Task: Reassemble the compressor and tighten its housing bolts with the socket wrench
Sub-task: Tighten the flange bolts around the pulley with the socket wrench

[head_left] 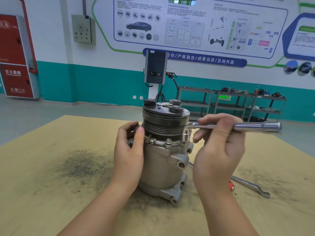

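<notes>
A grey metal compressor (162, 160) stands upright in the middle of the table, its dark grooved pulley (164, 123) on top. Housing bolts (168, 140) stick up around its flange. My left hand (129, 150) wraps the compressor's left side, thumb against the pulley. My right hand (219, 143) grips the shiny L-shaped socket wrench (255, 126). The wrench handle points right and its socket end sits down on a bolt at the right of the flange.
The tan tabletop (51, 184) carries dark grime stains. A ring spanner (252, 185) and a red-handled tool (231, 186) lie right of the compressor, partly behind my right wrist. Beyond the table stand a charging post (155, 68) and metal shelves (238, 104).
</notes>
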